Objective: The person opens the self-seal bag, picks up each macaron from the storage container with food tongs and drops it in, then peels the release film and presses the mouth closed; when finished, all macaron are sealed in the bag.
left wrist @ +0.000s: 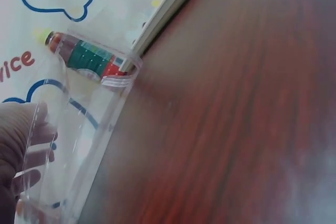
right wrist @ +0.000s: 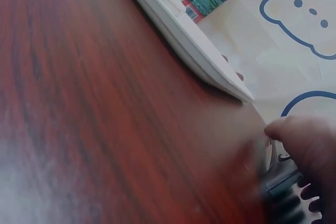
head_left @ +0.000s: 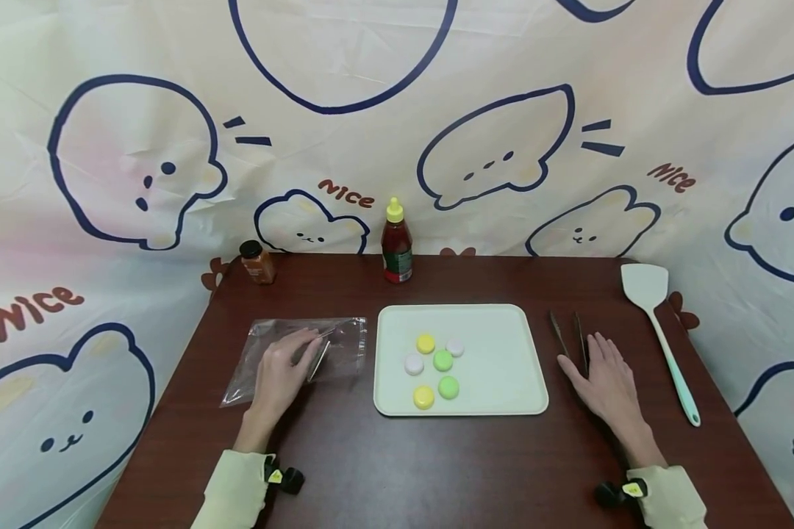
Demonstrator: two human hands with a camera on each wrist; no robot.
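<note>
My left hand (head_left: 283, 371) bends over a clear plastic bag (head_left: 345, 345) and pinches its raised edge. Through the transparent film in the left wrist view, curled fingers (left wrist: 39, 156) show. On the other side, my right hand (head_left: 607, 382) lies palm down over a pair of metal tongs (head_left: 581, 342), its fingers fairly straight. The thumb touches one arm of the tongs, which stand spread apart; their rear end is hidden under the hand. Between the hands sits a white tray (head_left: 490, 360) holding several round yellow, green (head_left: 442, 360) and white pieces.
A red sauce bottle (head_left: 397, 253) with a yellow cap stands at the table's back edge. A small spice jar (head_left: 258, 264) with a black lid is at the back left. To the right lies a white spatula (head_left: 645, 286) with a pale green handle.
</note>
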